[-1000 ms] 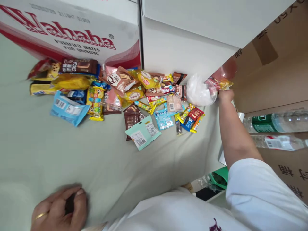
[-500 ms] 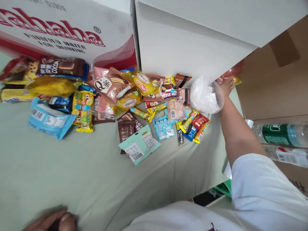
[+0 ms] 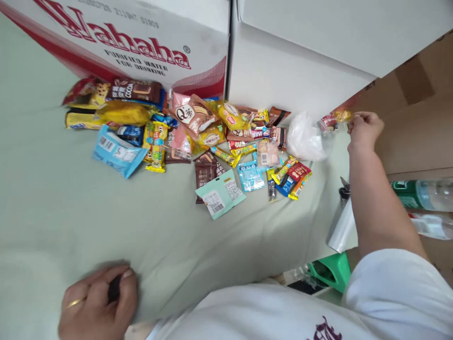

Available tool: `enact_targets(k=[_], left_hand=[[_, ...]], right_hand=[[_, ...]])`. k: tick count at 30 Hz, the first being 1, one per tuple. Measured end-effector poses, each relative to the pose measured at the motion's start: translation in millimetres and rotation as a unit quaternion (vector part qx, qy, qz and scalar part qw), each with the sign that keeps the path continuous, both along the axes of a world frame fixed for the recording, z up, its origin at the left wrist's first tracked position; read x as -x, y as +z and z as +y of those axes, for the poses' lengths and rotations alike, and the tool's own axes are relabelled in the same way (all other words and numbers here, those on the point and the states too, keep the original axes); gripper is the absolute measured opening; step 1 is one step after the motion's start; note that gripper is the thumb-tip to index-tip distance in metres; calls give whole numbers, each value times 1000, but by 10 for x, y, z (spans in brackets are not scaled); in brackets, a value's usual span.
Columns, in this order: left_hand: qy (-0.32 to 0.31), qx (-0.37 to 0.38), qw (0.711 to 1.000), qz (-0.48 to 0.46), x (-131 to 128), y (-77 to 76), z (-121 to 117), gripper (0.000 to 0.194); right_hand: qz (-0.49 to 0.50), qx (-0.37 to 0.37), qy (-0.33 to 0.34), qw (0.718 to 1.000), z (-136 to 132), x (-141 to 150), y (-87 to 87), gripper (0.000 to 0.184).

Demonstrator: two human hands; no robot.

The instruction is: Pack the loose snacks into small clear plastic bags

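Note:
My left hand (image 3: 97, 302) rests on the cloth at the lower left, fingers curled. A dark thing shows between thumb and forefinger, too hidden to name. At the far right, my right hand (image 3: 364, 127) has its fingers pinched together beside a small yellow-orange snack packet (image 3: 342, 114); whether they grip it I cannot tell. A reddish snack packet (image 3: 329, 123) lies left of that one. Closer to the middle sits a clear plastic bowl (image 3: 327, 146) with a crumpled white plastic bag (image 3: 305, 137).
Many wrapped snacks, among them a pale green pouch (image 3: 221, 193) and a blue pouch (image 3: 118, 150), lie before a Wahaha carton (image 3: 141, 28) and a white box (image 3: 283, 71). Scissors (image 3: 344, 190), a plastic roll (image 3: 341, 229) and bottles (image 3: 433, 193) are at right; a green stool (image 3: 336, 271) stands below.
My right hand has drawn back to the right, with its fingers now bunched at the small packets. My left hand has come further into view. The camera view has shifted left.

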State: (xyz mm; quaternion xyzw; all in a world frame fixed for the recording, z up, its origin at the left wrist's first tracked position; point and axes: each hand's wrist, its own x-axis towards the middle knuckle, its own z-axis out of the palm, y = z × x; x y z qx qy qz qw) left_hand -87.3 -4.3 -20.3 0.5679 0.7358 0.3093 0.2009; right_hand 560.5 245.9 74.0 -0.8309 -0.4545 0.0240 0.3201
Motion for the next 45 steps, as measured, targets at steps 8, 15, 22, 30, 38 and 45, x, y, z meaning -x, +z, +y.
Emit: enact_targets(k=[8,15,22,30,38,45], left_hand=[[-49,-69,993,83,41,-64,-62,8],[-67,-121,989,58,118,-79,-171,10],[-11,-85,993,-82,-127,115,-272,8],[-171,100,878,-436,-1163,598,-34,35],[-154,176,791,-565,-1365,577,73,53],[-235,-71,932,-265,-1246,526,-90,15]], right_hand=[[-49,419,210,882,-386,741,360,16],[-10,328,142,934,-593,799,380,4],[332,0,125,935,-1508,1457,717,25],[560,66,196,802,-2347,2804,-10,35],[425,93,353,828,-2599,3205,-203,31],[560,112,316,758,-2558,3396,-245,45]])
